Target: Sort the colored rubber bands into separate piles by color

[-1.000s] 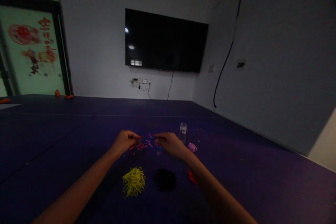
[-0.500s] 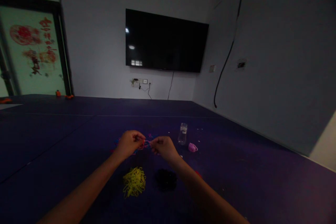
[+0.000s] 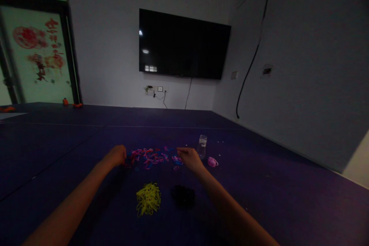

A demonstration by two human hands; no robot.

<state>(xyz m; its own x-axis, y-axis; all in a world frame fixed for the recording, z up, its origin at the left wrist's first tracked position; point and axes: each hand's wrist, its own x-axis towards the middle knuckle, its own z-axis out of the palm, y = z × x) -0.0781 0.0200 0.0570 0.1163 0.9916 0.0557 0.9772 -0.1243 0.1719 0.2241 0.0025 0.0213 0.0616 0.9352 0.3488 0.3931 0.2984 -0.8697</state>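
Mixed pink, red and blue rubber bands (image 3: pixel 155 157) lie scattered on the dark blue floor surface. My left hand (image 3: pixel 116 155) is at their left edge with fingers curled closed; whatever it holds is hidden. At their right side my right hand (image 3: pixel 188 157) has thumb and fingers pinched together, and I cannot make out anything between them. Nearer to me sit a heap of yellow rubber bands (image 3: pixel 148 199) and a dark heap of black bands (image 3: pixel 183 196). A clear bottle (image 3: pixel 202 147) stands upright just beyond my right hand, with a pink lid (image 3: pixel 212 162) beside it.
Small white scraps (image 3: pixel 219 155) dot the surface near the bottle. A large television (image 3: pixel 184 46) hangs on the far wall, and a black cable (image 3: pixel 248 71) runs down the right wall. Small orange objects (image 3: pixel 77 105) rest by the door at the far left.
My hands were together over the coloured bands, fingertips nearly meeting. Now they are apart: the left has moved left, the right slightly right, and the scattered bands show between them.
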